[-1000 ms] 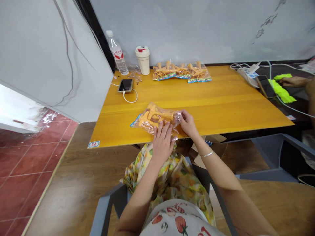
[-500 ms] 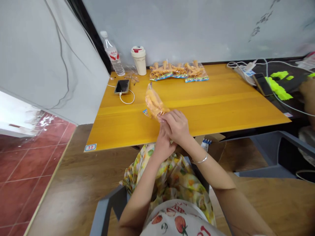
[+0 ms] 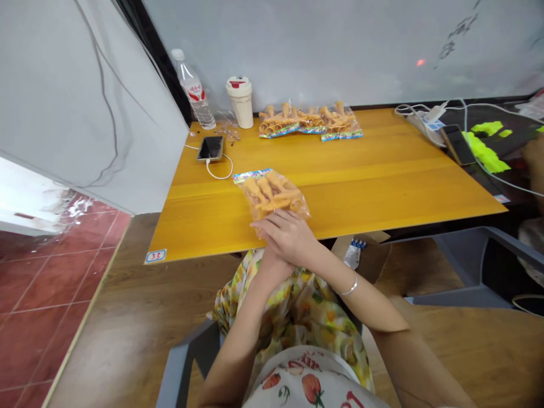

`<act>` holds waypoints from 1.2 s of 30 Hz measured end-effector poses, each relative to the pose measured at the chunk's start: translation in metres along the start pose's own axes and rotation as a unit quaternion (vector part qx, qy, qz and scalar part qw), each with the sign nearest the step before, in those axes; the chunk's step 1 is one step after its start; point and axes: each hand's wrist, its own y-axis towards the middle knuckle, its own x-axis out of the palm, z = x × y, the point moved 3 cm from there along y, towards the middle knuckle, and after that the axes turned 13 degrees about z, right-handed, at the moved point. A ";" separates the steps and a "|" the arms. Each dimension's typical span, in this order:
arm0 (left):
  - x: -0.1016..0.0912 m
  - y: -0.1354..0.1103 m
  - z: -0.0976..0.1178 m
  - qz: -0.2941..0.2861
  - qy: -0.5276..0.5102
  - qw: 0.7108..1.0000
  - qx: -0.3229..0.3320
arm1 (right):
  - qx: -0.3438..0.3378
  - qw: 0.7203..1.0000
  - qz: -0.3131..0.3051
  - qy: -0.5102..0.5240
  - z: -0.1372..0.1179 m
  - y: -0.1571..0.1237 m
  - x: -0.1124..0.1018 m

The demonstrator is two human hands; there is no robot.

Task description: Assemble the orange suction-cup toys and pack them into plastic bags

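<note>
A clear plastic bag of orange pieces [image 3: 272,187] lies on the table near its front edge, its printed blue strip on the far side. The pieces are tube-like with flared ends; their exact kind is unclear. Across the near part of this bag rests my right hand [image 3: 291,235], open, its fingers stretched out flat. My left hand [image 3: 274,269] is beneath the right one at the table edge, touching it. Its fingers are hidden, so whether they hold the bag does not show.
Similar bags of orange pieces [image 3: 291,120] lie along the back of the yellow table [image 3: 382,170]. A water bottle [image 3: 193,90], a lidded cup [image 3: 241,105] and a cabled phone [image 3: 210,148] stand or lie at back left. Bright yellow-green pieces [image 3: 487,150] and another person's arm [image 3: 534,164] are at right.
The bag has gone from being held up narrow and folded to lying spread on the table, its strip now at the far side. My right hand has flattened over it.
</note>
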 end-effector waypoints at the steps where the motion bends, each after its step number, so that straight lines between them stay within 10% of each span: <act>1: -0.006 -0.004 0.003 -0.007 -0.012 1.000 0.010 | -0.012 1.000 0.007 0.026 0.001 -0.005 -0.006; 5: -0.042 -0.019 0.014 0.015 -0.109 0.991 0.075 | 0.009 0.997 0.058 0.055 0.027 -0.032 -0.037; 10: -0.083 -0.021 0.001 0.203 -0.114 0.970 0.076 | 0.089 0.993 0.054 -0.059 0.078 -0.069 -0.055; 22: -0.051 0.006 -0.024 0.078 0.120 0.977 0.156 | 0.063 0.995 -0.030 -0.077 0.081 -0.084 -0.041; 36: -0.078 -0.011 -0.042 0.192 0.120 0.957 0.179 | 0.152 0.985 0.066 0.047 0.077 -0.089 -0.024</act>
